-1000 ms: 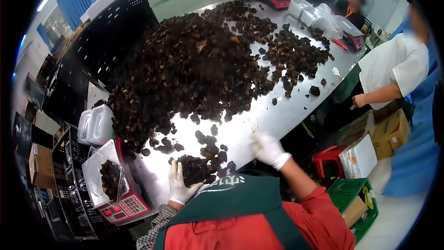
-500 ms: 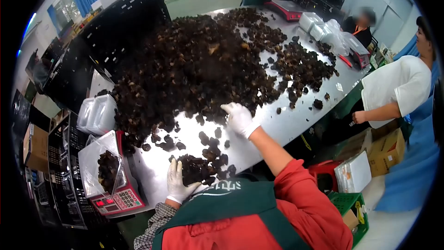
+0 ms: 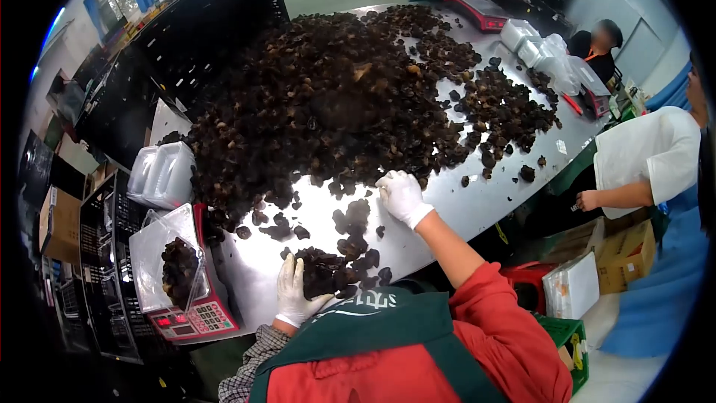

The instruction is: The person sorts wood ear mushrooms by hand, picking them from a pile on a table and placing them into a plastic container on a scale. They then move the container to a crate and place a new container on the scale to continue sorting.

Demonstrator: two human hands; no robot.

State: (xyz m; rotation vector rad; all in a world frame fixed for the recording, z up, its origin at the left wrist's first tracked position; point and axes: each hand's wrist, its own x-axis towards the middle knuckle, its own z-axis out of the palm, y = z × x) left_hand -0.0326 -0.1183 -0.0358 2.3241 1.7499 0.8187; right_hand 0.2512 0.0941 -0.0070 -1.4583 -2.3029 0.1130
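Observation:
A broad heap of dark, crinkled pieces that look like wood ear mushrooms (image 3: pixel 328 104) covers much of the metal table (image 3: pixel 436 220). My right hand (image 3: pixel 403 198), in a white glove, is at the heap's near edge with its fingers curled down; anything in them is hidden. Close to my body, my left hand (image 3: pixel 295 291), also gloved, rests beside a small pile of the same pieces (image 3: pixel 326 272). Its fingers point forward and its thumb stretches along the pile's near side. More loose pieces (image 3: pixel 353 225) lie between the two hands.
A red scale (image 3: pixel 195 319) at the left bears a clear tray with mushroom pieces (image 3: pixel 180 272). Stacked clear trays (image 3: pixel 162 175) stand behind it, near tall black crates (image 3: pixel 212 33). A person in white (image 3: pixel 647 149) is at the right; others are beyond the table.
The fingers of my right hand have drawn in from an outstretched pose and now curl at the heap's edge. My left hand stays beside the small pile. The view has shifted slightly.

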